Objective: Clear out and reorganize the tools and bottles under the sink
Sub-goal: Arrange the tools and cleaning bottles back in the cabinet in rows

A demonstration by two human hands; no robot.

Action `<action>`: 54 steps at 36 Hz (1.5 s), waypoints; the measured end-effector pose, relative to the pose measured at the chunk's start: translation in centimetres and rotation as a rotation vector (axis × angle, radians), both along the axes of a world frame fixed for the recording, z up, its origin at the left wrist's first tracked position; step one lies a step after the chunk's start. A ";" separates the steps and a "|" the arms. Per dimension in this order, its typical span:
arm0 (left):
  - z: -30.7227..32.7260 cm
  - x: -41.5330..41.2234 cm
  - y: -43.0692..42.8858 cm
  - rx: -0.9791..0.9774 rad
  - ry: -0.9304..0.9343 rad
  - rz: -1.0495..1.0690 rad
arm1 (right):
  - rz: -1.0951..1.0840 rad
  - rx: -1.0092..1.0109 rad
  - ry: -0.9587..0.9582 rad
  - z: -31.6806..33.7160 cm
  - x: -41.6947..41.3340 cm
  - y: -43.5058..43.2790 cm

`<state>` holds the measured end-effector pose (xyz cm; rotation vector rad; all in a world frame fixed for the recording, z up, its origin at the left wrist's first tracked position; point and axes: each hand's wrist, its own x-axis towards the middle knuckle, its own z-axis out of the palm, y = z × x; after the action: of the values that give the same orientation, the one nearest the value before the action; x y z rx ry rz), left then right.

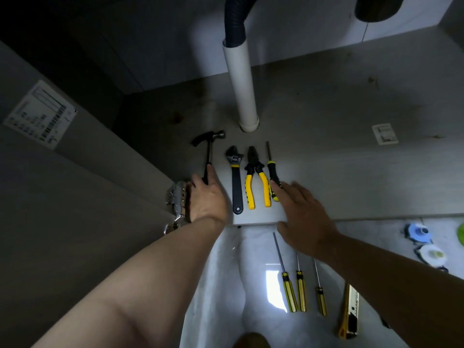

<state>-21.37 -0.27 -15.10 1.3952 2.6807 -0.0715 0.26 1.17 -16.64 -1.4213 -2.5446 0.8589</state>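
Left hand (206, 197) grips the hammer (209, 146) at its handle end, head away.

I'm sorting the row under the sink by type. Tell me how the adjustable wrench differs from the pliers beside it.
The adjustable wrench has one dark handle with a hole at its end; the pliers have two yellow-and-black handles, spread apart. The wrench's handle reaches nearer the front edge of the cabinet floor than the pliers' handles. Both lie flat, side by side, heads toward the white pipe.
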 end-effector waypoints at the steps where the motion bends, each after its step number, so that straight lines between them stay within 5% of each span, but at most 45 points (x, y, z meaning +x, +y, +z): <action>1: 0.1 0.2 0.0 0.044 0.047 -0.020 | -0.012 0.004 0.001 0.1 -0.2 0.0; 4: 0.1 0.8 0.0 0.204 0.144 -0.199 | -0.065 0.051 0.000 0.4 -0.7 0.1; 6: 0.1 1.5 0.0 0.232 0.017 -0.278 | -0.074 0.094 -0.008 0.6 -1.1 0.4; 9: -0.1 2.0 0.1 0.169 -0.141 -0.264 | -0.030 0.149 -0.018 0.6 -1.4 0.6; 22: 0.5 0.3 2.5 0.026 -0.083 -0.135 | 0.068 0.216 -0.106 0.3 -2.2 1.4; 32: 0.0 0.4 1.5 0.228 -0.096 -0.145 | 0.074 0.210 -0.033 -0.6 -3.4 2.1; 36: -0.2 2.0 0.1 0.377 -0.370 -0.168 | 0.208 0.274 -0.151 -1.3 -4.7 2.9; 44: 0.8 2.6 0.3 0.292 -0.333 -0.196 | 0.003 0.231 0.149 -0.7 -4.1 2.2; 54: 1.5 1.5 0.9 0.222 -0.287 -0.181 | -0.073 0.206 0.176 -0.5 -4.5 2.5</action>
<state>-19.83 0.66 -13.64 1.5698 2.3804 0.3918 -4.25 3.68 -17.15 -1.3068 -2.3580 0.6563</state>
